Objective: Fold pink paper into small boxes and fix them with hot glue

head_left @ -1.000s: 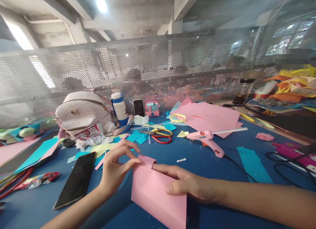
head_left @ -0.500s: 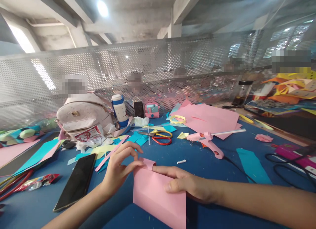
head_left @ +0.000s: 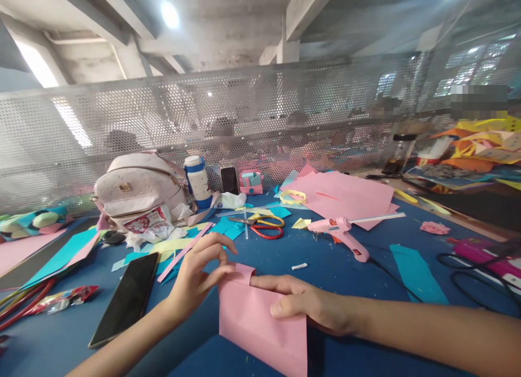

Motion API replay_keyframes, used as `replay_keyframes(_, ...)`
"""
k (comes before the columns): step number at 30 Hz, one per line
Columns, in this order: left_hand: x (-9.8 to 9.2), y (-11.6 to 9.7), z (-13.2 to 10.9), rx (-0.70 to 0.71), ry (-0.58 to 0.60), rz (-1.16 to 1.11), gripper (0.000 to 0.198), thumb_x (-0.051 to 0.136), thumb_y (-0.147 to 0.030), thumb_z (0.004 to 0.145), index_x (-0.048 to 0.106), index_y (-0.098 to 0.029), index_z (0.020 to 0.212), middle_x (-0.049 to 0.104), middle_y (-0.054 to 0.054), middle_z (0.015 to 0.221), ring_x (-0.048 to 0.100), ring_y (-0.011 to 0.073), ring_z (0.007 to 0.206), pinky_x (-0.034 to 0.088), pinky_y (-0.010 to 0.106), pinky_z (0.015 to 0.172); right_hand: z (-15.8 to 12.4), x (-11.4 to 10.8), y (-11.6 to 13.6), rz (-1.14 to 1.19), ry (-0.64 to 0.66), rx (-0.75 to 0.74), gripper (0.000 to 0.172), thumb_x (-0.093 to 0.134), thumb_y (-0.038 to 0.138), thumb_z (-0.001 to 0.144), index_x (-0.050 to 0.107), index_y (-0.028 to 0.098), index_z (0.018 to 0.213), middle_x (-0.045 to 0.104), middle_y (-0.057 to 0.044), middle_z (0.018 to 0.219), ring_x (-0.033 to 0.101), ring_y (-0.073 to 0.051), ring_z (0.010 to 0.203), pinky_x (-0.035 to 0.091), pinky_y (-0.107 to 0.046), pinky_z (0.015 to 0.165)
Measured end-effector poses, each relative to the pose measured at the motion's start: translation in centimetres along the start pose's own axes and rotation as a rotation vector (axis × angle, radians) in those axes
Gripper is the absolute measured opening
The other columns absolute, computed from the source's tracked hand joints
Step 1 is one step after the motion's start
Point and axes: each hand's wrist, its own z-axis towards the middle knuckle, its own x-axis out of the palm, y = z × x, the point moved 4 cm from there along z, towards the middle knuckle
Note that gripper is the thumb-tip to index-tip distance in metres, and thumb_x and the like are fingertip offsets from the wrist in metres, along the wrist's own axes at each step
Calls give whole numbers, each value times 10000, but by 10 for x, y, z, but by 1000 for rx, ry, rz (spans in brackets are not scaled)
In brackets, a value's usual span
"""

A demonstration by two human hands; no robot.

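Thumb and forefinger of the left hand [head_left: 195, 282] pinch shut on the small turned-over corner [head_left: 243, 273] of the pink sheet [head_left: 260, 325], which lies at lower centre of the frame on the blue table [head_left: 334, 274]. The right hand [head_left: 309, 306] rests open on it, forefinger stretched to the fold. A sharp crease likely wants firm pinning and an even pinch along the fold.

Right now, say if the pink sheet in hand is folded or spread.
Folded: the pink sheet has its top corner turned over.
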Motion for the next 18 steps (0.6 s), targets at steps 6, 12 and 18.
replay_keyframes(6,-4,-7,-1,34,-33,31,396,503,-452,928,534,-198,626,641,72,875,579,201,800,441,304,722,0,4,6,-9,48,-31,561,650,311,723,608,226,1275,643,-38,1084,547,-132,834,374,-222,741)
replay_keyframes(12,-10,-33,0,168,-9,14,391,551,-436,907,618,-207,598,645,55,828,590,196,766,445,327,715,3,5,4,29,88,-64,586,594,273,753,558,224,1336,626,-62,1239,589,-188,1003,386,-282,857)
replay_keyframes(18,-12,-40,2,181,-1,-69,387,556,-434,906,616,-200,603,656,54,781,595,195,738,455,341,719,2,3,3,7,64,-95,561,552,223,793,539,242,1354,603,-53,1297,553,-213,1151,352,-321,961)
